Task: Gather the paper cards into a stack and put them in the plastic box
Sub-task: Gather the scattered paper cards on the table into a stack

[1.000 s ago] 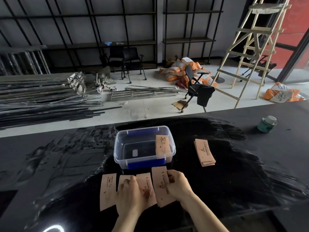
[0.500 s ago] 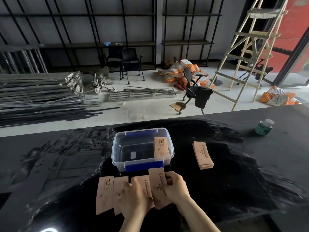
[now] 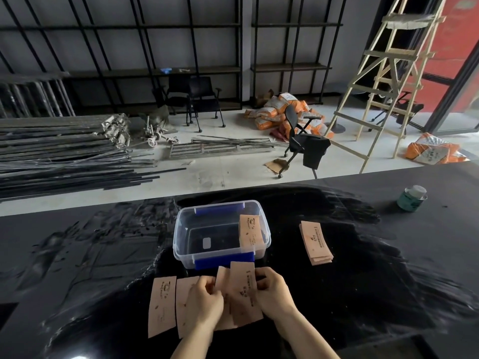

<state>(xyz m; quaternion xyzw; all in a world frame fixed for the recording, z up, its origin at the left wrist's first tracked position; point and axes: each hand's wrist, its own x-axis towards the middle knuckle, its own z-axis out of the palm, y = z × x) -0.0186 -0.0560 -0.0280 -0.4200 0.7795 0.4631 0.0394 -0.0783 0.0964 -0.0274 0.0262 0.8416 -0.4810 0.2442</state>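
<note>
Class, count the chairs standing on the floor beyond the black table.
3. Two black chairs stand side by side at the shelving, one left of the other; a third chair is near the wooden ladder. Others may be hidden.

A glossy black bench [image 3: 388, 294] fills the foreground, its surface streaked and smeared. On its far right stands a small green jar [image 3: 412, 198] with a pale lid. Beyond the bench, a pale floor holds a long pile of dark metal rods [image 3: 59, 161] at the left and a flat metal grate [image 3: 220, 147] near the middle. A black office chair [image 3: 303, 143] stands just in front of heaped orange sacks [image 3: 282, 112]. A wooden stepladder [image 3: 388, 81] rises at the right, with another orange sack [image 3: 432, 152] near its foot. Black shelving [image 3: 181, 47] lines the grey back wall, two dark chairs [image 3: 191, 97] before it.
</note>
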